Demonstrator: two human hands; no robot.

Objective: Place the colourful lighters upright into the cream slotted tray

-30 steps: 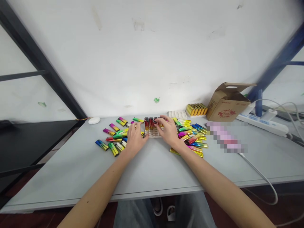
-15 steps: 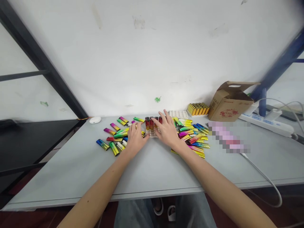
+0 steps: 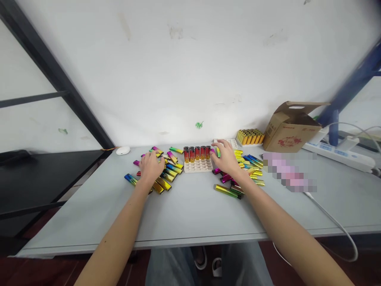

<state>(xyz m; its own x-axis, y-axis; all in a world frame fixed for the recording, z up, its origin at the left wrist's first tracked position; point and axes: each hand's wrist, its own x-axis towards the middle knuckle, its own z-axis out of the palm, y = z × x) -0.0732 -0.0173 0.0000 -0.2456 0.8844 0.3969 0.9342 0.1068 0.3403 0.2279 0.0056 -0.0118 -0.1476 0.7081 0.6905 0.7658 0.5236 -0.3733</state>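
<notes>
A cream perforated tray (image 3: 198,167) stands mid-table, with several red-and-gold lighters (image 3: 196,153) upright along its back row. Its front holes show bare. My left hand (image 3: 151,167) lies spread on a heap of metallic gradient lighters (image 3: 166,172) left of the tray. My right hand (image 3: 226,157) is just right of the tray, its fingers and thumb closed around a green-and-yellow lighter (image 3: 218,152). Another loose heap of lighters (image 3: 235,182) lies under and beyond that hand. Parts of both heaps are hidden beneath my hands.
Behind my right hand are a white tray (image 3: 226,142) and a tray of yellow lighters (image 3: 250,137). An open cardboard box (image 3: 290,129) stands at the back right, near a power strip (image 3: 339,155). A pixelated pink object (image 3: 288,171) lies on the grey table (image 3: 190,210).
My hands have moved apart from the tray to either side, uncovering it. The loose lighters now lie in tighter heaps, and the view has shifted slightly.
</notes>
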